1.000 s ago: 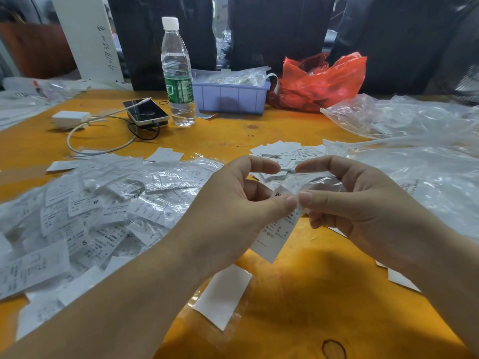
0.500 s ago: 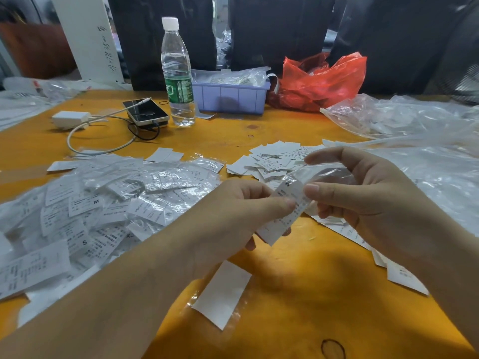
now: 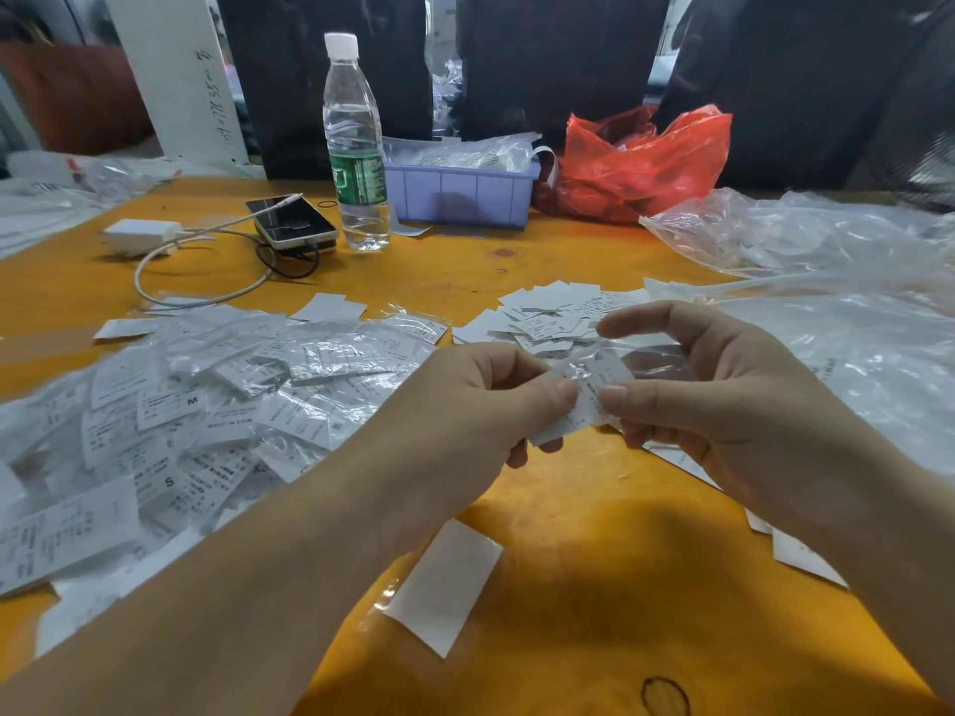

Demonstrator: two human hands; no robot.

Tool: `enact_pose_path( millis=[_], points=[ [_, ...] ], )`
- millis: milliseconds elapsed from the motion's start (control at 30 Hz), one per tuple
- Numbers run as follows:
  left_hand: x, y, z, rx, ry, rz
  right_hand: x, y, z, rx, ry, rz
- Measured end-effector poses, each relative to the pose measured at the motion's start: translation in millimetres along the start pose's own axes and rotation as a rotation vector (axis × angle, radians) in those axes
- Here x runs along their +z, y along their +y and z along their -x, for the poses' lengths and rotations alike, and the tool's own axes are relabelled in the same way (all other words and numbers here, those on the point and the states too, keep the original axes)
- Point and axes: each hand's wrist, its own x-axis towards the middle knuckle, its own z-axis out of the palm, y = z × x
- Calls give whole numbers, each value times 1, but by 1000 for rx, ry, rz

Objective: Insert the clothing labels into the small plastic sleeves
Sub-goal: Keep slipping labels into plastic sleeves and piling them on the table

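Observation:
Over the middle of the orange table, my left hand pinches a white printed clothing label between thumb and fingers. My right hand pinches the same label and a small clear plastic sleeve around its far end, index finger raised. Loose bare labels lie in a small pile just beyond my hands. A big heap of sleeved labels covers the table's left side. One sleeved label lies face down near the front edge.
At the back stand a water bottle, a phone with white charger and cable, a lilac bin and a red plastic bag. Crumpled clear plastic bags fill the right side.
Both hands have lowered slightly toward the table while still pinching the label. The label sits deeper between my fingers, and the loose label pile behind came into view.

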Motion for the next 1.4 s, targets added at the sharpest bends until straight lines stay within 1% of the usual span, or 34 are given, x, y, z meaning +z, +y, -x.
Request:
enact_pose_path(
  millis=[200, 300, 433, 667, 933, 1100, 1233, 1333, 1400],
  points=[
    [-3, 2, -5, -83, 54, 130, -4, -2, -2, 13, 38, 24],
    [-3, 0, -5, -49, 97, 90, -5, -3, -1, 30, 25, 23],
    [0, -1, -3, 56, 162, -6, -1, -1, 0, 32, -14, 25],
    [2, 0, -1, 70, 146, 0, 2, -1, 1, 44, -53, 80],
    [2, 0, 0, 91, 138, 13, 0, 2, -1, 30, -39, 73],
    [2, 0, 1, 104, 157, -59, -1, 2, -1, 33, -45, 70],
    [1, 1, 1, 88, 199, -90, -4, 3, -3, 36, -8, 66],
    [3, 1, 1, 96, 180, -90, -3, 3, -2, 22, -5, 64],
    [5, 1, 2, 117, 175, -143, -1, 2, -1, 12, -12, 68]
  ],
)
